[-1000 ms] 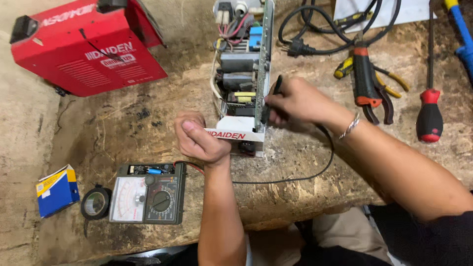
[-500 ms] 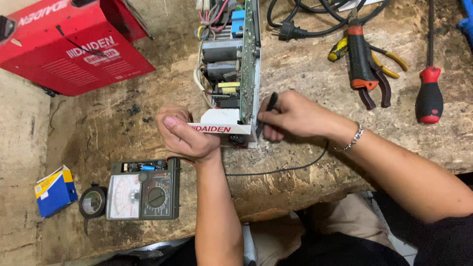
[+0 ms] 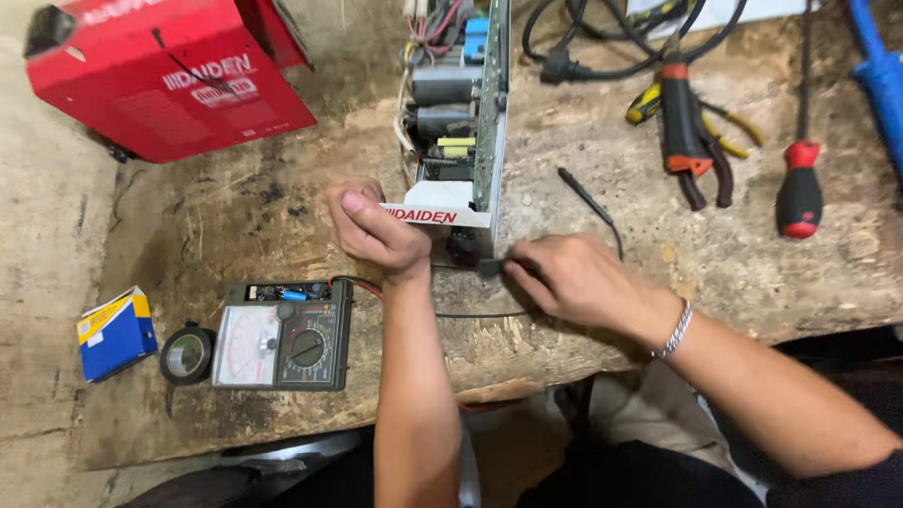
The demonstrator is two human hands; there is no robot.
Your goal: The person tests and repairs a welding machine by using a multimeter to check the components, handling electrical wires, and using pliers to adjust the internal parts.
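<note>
An opened electronic unit (image 3: 461, 122) with a green circuit board, capacitors and a white front panel stands on the wooden bench (image 3: 245, 216). My left hand (image 3: 376, 230) grips the white front panel at its near left end. My right hand (image 3: 574, 277) is at the unit's near right corner, its fingers pinched on a small black part (image 3: 491, 268) there. A black test probe (image 3: 585, 198) lies on the bench just behind my right hand. Its thin wire runs under my hands toward an analog multimeter (image 3: 282, 334) near the bench's front edge.
A red metal cover (image 3: 169, 75) lies at the back left. A black tape roll (image 3: 186, 356) and a blue and yellow box (image 3: 115, 331) sit left of the meter. Pliers (image 3: 691, 132), a red-handled screwdriver (image 3: 800, 193), black cables (image 3: 602, 38) and a blue tool (image 3: 875, 66) lie on the right.
My right hand has let go of the black probe, which now lies on the bench, and has dropped to the unit's near right corner. My left hand stays on the front panel.
</note>
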